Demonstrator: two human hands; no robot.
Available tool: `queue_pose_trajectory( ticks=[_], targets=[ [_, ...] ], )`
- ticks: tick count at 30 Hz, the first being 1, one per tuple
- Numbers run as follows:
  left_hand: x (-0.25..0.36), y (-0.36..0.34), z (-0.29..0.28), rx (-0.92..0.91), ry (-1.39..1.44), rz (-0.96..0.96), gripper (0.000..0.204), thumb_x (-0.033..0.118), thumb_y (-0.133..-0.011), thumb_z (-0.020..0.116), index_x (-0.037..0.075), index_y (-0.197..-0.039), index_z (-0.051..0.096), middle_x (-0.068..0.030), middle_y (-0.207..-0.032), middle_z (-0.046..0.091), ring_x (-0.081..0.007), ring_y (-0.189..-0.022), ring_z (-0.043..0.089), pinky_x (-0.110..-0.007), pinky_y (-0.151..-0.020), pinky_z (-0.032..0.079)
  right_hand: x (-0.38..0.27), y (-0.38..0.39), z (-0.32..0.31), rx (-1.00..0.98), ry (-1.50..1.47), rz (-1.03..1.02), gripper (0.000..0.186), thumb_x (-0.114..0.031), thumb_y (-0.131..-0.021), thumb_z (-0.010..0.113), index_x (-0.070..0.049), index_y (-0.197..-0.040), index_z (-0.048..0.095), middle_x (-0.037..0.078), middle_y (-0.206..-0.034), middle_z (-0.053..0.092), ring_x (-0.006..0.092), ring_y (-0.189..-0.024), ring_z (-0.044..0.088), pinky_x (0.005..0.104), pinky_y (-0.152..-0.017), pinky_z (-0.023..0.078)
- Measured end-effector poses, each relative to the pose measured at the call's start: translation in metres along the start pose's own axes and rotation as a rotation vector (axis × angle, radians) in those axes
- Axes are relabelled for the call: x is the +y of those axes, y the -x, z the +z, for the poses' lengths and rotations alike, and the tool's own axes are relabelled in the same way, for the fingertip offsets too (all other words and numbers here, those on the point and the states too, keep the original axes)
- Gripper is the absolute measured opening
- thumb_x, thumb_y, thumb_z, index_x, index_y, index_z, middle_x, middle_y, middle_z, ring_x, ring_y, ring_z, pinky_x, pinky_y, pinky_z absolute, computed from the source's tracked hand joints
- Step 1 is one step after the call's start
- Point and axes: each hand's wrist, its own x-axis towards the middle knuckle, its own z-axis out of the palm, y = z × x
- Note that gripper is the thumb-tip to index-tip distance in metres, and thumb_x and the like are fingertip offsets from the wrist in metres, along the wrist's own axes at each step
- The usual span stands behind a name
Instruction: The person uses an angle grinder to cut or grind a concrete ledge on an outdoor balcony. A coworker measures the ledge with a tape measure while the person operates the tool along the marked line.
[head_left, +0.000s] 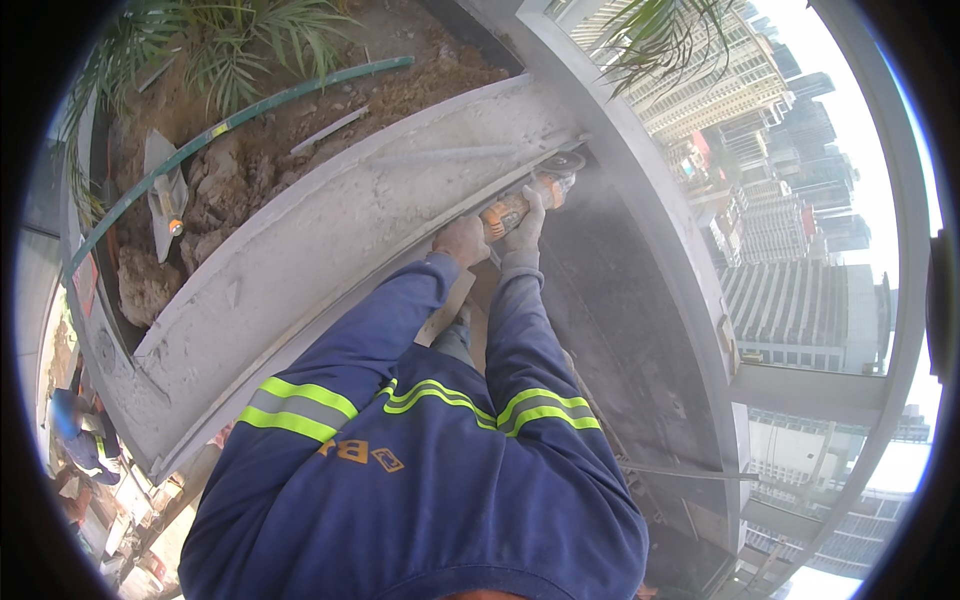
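Against the concrete planter wall (330, 240), both hands' fingers (528, 215) wrap the orange grinder (520, 203).

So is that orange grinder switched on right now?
Probably on: grey dust clouds around the grinder where it meets the concrete ledge, both hands holding it.

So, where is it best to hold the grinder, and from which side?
Probably by its orange body, from the near end, behind the disc. The body is long and points away from the person, with the disc far out at the concrete wall. Both the left hand and right hand grip there.
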Motion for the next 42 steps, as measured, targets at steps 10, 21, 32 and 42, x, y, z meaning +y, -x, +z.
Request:
queue_pose_trajectory(
  ticks=[10,21,32,42],
  targets=[
    [0.000,-0.004,0.006,0.031,0.019,0.035,0.035,0.012,-0.070,0.067,-0.006,-0.101,0.070,-0.0301,-0.100,0.070,-0.0436,-0.100,0.069,-0.049,-0.088,0.056,-0.001,-0.004,0.000,-0.067,-0.017,-0.021,0.034,-0.017,-0.085,0.068,-0.005,-0.115,0.058,0.009,-0.098,0.064,0.0268,-0.084,0.067,0.0408,-0.075,0.058],
    [-0.004,0.011,-0.006,-0.016,0.004,0.015,0.034,0.010,-0.071,0.067,-0.005,-0.101,0.071,-0.0307,-0.103,0.070,-0.0441,-0.103,0.068,-0.051,-0.091,0.055,0.008,-0.004,-0.010,-0.036,-0.022,-0.001,0.030,-0.017,-0.084,0.069,-0.005,-0.109,0.059,0.008,-0.093,0.063,0.0268,-0.082,0.067,0.0407,-0.073,0.058],
    [-0.004,0.023,-0.013,-0.064,-0.059,-0.028,0.036,0.015,-0.075,0.073,0.000,-0.107,0.071,-0.0246,-0.112,0.071,-0.0402,-0.107,0.069,-0.048,-0.092,0.056,0.014,0.008,-0.010,-0.028,-0.039,-0.040,0.028,-0.016,-0.084,0.069,-0.005,-0.108,0.060,0.008,-0.094,0.063,0.0249,-0.082,0.067,0.0395,-0.074,0.059],
    [-0.009,0.028,-0.015,-0.058,-0.060,-0.030,0.036,0.015,-0.075,0.071,0.000,-0.108,0.071,-0.0254,-0.112,0.071,-0.0404,-0.108,0.068,-0.049,-0.093,0.055,0.018,0.018,-0.005,-0.015,-0.026,-0.042,0.020,-0.017,-0.084,0.069,-0.006,-0.099,0.062,0.007,-0.090,0.064,0.0245,-0.079,0.068,0.0387,-0.073,0.059]
  ],
)
